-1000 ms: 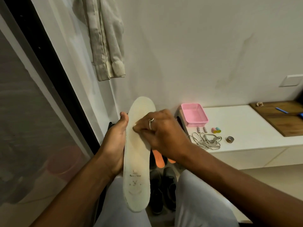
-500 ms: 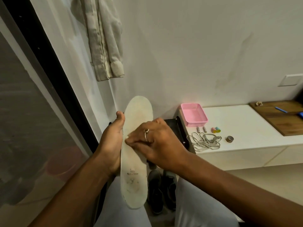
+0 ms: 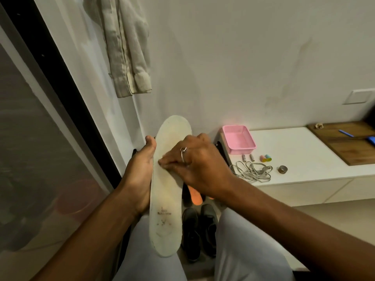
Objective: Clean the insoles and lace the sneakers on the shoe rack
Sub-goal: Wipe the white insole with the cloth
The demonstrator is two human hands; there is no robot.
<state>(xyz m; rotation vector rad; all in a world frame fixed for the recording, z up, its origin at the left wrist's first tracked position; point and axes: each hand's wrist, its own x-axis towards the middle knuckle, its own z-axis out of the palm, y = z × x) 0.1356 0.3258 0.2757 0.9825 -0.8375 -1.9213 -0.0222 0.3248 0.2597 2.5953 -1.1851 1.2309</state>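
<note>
Left hand [image 3: 140, 175] clamps the insole [image 3: 168, 189] upright over the lap, right hand [image 3: 194, 167] fingers pinched together rubbing its middle, whether around a wipe I cannot tell; hard pressure could fold it or slip it onto the 2 sneakers [image 3: 199, 230] below.

This is a home, likely an entryway corner. A pale garment [image 3: 126, 47] hangs on the white wall beside a dark-framed glass door [image 3: 30, 149]. A low white tabletop [image 3: 300, 151] carries a pink tray [image 3: 238, 139], loose laces [image 3: 251, 171] and small odds and ends, while dark sneakers [image 3: 199, 232] sit on the floor below.
</note>
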